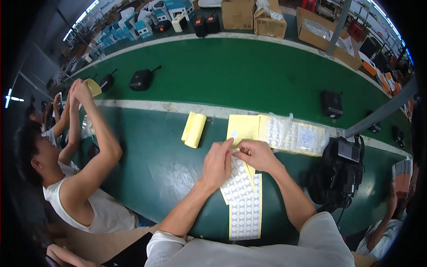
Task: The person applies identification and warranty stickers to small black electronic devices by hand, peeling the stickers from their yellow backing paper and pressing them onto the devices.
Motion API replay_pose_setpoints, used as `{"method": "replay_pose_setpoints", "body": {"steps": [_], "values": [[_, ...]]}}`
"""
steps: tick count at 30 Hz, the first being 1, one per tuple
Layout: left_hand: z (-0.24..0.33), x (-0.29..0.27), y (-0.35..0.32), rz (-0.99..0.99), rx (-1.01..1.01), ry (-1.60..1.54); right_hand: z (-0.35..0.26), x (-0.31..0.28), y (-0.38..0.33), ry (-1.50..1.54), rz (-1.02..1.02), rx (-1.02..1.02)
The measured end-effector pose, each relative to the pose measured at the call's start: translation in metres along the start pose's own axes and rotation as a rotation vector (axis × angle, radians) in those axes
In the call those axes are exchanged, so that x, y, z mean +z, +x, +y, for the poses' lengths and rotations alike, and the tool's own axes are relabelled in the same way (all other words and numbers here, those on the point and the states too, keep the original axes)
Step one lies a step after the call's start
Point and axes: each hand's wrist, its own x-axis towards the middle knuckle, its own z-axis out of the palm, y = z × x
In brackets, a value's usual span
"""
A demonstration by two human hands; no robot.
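My left hand pinches the upper left edge of a sheet of round stickers, white with a yellow border. My right hand has thumb and forefinger pressed together at the sheet's upper edge, close to my left fingertips. Whether a single sticker is between those fingers is hidden. The held sheet lies tilted over a second sticker sheet, which runs straight toward me. Just beyond my hands is a flat yellow sheet with a small pale patch on it.
A clear plastic bag of sticker sheets lies right of the yellow sheet. A curled yellow roll lies left. A black bag sits at right. Black devices stand on the green conveyor belt. Co-workers sit on both sides.
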Motion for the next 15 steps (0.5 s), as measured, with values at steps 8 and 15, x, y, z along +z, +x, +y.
{"method": "replay_pose_setpoints", "body": {"steps": [8,15], "values": [[-0.008,-0.008,-0.006,0.209,0.071,-0.062,0.005,0.002,-0.004,0.079,0.003,0.003],[-0.013,-0.012,-0.012,0.069,-0.152,-0.363,0.003,0.001,-0.002,0.254,0.061,0.000]]}}
